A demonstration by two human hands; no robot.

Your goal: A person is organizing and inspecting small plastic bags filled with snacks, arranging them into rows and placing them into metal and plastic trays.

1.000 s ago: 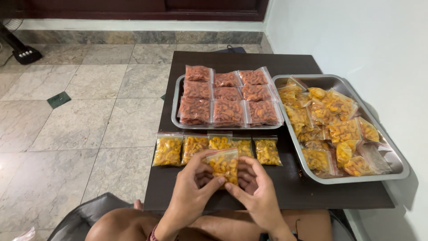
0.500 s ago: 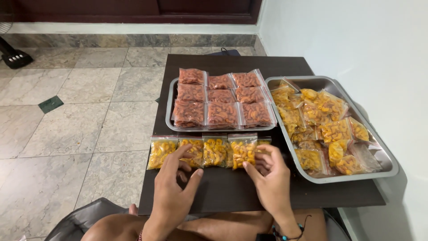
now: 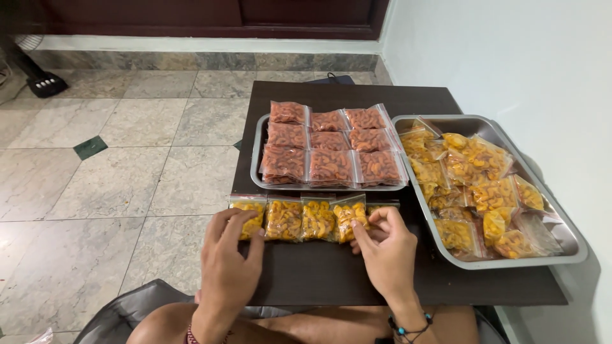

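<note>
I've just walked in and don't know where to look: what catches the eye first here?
Two metal trays on the dark table: the left tray holds neat rows of reddish snack bags, the right tray a loose heap of yellow snack bags. In front, the left hand and right hand touch a row of yellow bags.
</note>
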